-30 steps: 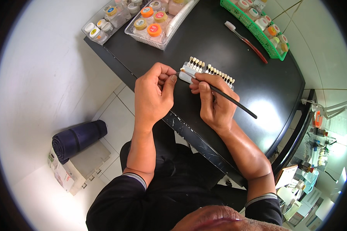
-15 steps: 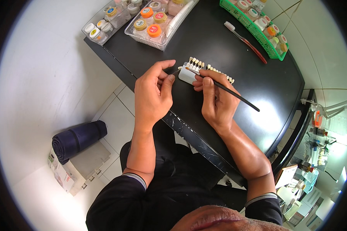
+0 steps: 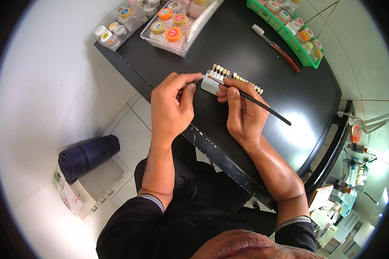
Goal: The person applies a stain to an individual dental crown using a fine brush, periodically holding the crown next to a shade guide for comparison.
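Between the thumb and fingers of my left hand [image 3: 173,98] is a small tooth-coloured piece [image 3: 202,77] on a thin dark stem; the fingers hide much of the stem. The index finger reaches out to the piece. My right hand [image 3: 245,108] is closed on a fine paintbrush [image 3: 268,108] with a long black handle. Its brown tip points left, close to the pale piece and over a grey tooth shade guide [image 3: 210,86]. Rows of tooth-shaped tabs stand along the guide's far side, and my right fingers cover part of it.
Clear baskets of lidded jars [image 3: 173,35] stand at the back left of the black table [image 3: 229,39]. A green basket [image 3: 285,35] with more jars sits at the back right, near a red-handled toothbrush [image 3: 278,49]. A rolled dark mat [image 3: 89,156] lies at the left.
My left index finger has come down from a raised position to the tooth-coloured piece. My right hand and the brush have hardly moved.
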A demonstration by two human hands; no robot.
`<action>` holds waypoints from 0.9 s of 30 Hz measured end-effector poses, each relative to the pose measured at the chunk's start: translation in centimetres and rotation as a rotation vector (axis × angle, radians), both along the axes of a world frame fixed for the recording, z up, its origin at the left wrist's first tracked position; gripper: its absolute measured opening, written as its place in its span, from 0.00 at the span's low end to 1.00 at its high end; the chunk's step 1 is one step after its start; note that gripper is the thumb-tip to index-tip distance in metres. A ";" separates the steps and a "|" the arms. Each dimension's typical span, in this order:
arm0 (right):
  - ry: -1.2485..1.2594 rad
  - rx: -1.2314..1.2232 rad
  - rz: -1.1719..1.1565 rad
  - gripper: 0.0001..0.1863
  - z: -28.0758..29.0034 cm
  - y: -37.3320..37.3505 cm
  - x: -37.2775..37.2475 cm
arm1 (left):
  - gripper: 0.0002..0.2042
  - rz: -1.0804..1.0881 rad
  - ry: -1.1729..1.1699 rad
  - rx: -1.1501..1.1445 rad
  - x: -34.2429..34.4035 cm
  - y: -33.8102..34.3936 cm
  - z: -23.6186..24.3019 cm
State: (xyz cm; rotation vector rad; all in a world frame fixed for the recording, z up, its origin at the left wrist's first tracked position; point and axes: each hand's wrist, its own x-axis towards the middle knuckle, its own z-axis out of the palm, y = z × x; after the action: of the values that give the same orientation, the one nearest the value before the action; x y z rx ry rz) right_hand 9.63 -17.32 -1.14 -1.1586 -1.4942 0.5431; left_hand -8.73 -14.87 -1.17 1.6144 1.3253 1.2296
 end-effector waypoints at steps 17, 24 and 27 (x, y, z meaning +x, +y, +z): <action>-0.063 -0.026 0.063 0.06 0.4 0.0 -0.1 | 0.12 0.022 -0.078 0.022 0.1 0.2 -0.2; 0.042 -0.008 0.022 0.06 -0.3 -0.1 0.0 | 0.12 0.028 -0.066 0.004 0.0 0.0 0.0; -0.063 0.031 0.033 0.07 -0.3 0.0 0.1 | 0.12 0.001 -0.025 -0.013 -0.3 0.0 -0.3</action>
State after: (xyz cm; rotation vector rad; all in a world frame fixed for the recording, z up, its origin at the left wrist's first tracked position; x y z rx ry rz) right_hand 9.71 -17.31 -1.40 -1.1379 -1.5726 0.5077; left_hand -9.04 -14.90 -1.51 1.5847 1.3157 1.2358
